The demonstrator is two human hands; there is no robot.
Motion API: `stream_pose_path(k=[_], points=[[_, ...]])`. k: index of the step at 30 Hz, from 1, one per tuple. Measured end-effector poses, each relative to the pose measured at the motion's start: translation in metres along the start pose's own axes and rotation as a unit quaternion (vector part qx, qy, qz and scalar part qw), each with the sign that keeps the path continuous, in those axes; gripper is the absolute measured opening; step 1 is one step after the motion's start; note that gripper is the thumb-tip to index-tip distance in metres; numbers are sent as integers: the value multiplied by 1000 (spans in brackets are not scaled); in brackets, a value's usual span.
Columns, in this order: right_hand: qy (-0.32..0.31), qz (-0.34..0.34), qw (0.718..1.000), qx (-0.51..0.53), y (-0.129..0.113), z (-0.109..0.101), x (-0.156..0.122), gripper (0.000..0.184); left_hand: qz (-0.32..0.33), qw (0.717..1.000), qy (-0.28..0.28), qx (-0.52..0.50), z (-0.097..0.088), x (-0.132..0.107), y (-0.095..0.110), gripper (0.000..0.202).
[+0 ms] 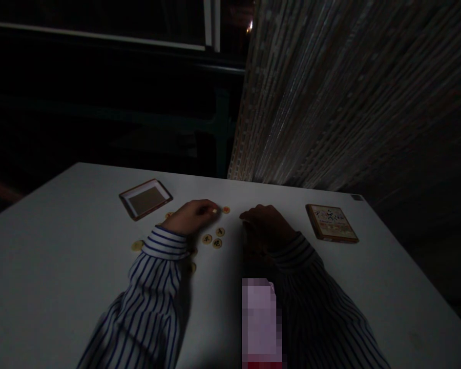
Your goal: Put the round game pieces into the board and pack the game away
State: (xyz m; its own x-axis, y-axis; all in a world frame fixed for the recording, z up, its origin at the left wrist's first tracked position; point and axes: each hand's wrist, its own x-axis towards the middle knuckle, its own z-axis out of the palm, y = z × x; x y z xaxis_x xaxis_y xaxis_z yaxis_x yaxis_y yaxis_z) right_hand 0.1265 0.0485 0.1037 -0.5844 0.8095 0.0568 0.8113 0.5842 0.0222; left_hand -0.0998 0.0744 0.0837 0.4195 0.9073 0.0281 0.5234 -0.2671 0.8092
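Observation:
Several small round yellow game pieces (217,243) lie on a white table (61,266). My left hand (192,215), in a blue-striped sleeve, rests among them with its fingers curled, fingertips pinched near a pale piece (214,210). One orange piece (226,209) lies just beyond those fingertips. My right hand (267,221) lies in shadow to the right, fingers curled down on the table; whether it holds anything is hidden.
An open box tray (145,199) lies at the back left, and a printed box lid (331,222) at the right. A brick-patterned wall (349,92) rises behind the table. The room is dark. One stray piece (137,246) lies left of my sleeve.

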Motion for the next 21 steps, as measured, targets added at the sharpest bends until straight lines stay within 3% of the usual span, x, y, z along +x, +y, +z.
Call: stream_pose_path(k=[7,21], points=[[18,-3,1000,-2,-2,0,-1,22,-8,993,3,-115,-5,-3,12,29],[1,3,1000,-6,-2,-2,0,22,-25,989,9,-146,-4,-1,10,30]])
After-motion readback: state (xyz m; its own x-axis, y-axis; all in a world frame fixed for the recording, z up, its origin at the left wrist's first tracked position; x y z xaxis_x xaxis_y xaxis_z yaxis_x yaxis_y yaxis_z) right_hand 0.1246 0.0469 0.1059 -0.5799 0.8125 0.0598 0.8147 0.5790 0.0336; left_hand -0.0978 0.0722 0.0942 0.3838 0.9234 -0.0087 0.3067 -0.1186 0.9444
